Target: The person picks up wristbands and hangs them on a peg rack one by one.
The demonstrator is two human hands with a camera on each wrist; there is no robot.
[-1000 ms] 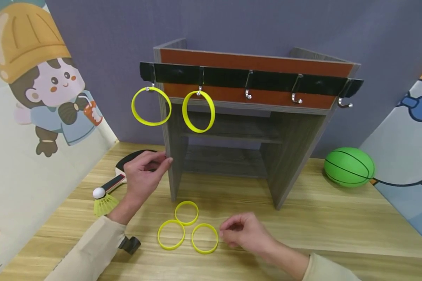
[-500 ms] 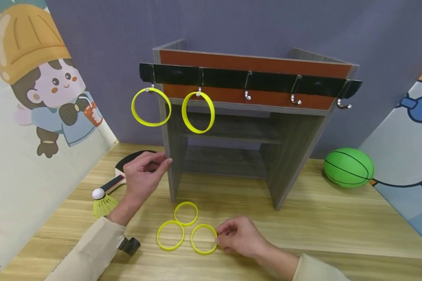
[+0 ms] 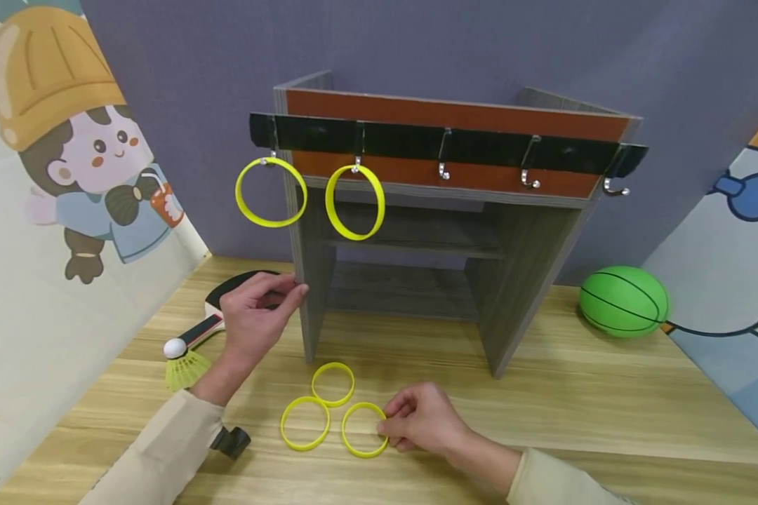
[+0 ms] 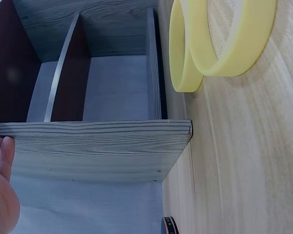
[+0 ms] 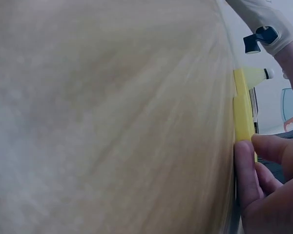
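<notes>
A grey wooden shelf (image 3: 537, 266) stands on the table, with a black hook rail (image 3: 404, 140) across its top front. My left hand (image 3: 253, 312) pinches the front edge of its left side panel (image 4: 93, 146). Two yellow rings hang from the rail: one ring (image 3: 238, 196) on the leftmost hook, another ring (image 3: 382, 203) on the second. Three more lie flat on the table. My right hand (image 3: 426, 421) pinches the right rim of the nearest-right ring (image 3: 344, 429) between thumb and fingers, low at the tabletop in the right wrist view. Beside it are a left ring (image 3: 283, 424) and an upper ring (image 3: 352, 382).
Three bare hooks, including the middle hook (image 3: 443, 170), are on the rail's right part. A green ball (image 3: 624, 301) sits at the right. Behind my left forearm lie a table tennis paddle (image 3: 202, 331) and a yellow shuttlecock (image 3: 186, 369).
My right hand has moved left to the nearest-right ring and now pinches its rim. The left hand stays at the shelf panel.
</notes>
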